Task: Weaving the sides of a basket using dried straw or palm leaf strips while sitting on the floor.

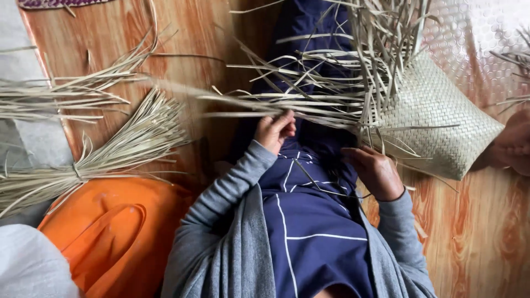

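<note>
While I scan from the left, loose strips (49, 96) lie fanned on the wood floor (475, 237), ends pointing right, within reach. Below them a tied bundle (110, 149) keeps spare stock together; its band sits near the left end. An orange bag (110, 232) rests just beside it, touching the grey sleeve (221, 204).

Left hand (274, 131) is curled around a few long strips (248, 105), pinching them near the lap and pulling them out to the left. That reads as tension: held flat and taut so they stay separate from the rest.

Right hand (375, 171) lies on the lap over the blue cloth (314, 221), fingers loosely bent on thin strands there. Whether it actually grips one, I can't tell.

The mat (436, 127) sits to the right, part on the lap, part on the floor, woven corner pointing away, unwoven ends (381, 33) sticking up toward the camera. That keeps the open edge facing both hands.

At far right, someone else's hand (513, 143) is near the mat's corner; contact unclear.
</note>
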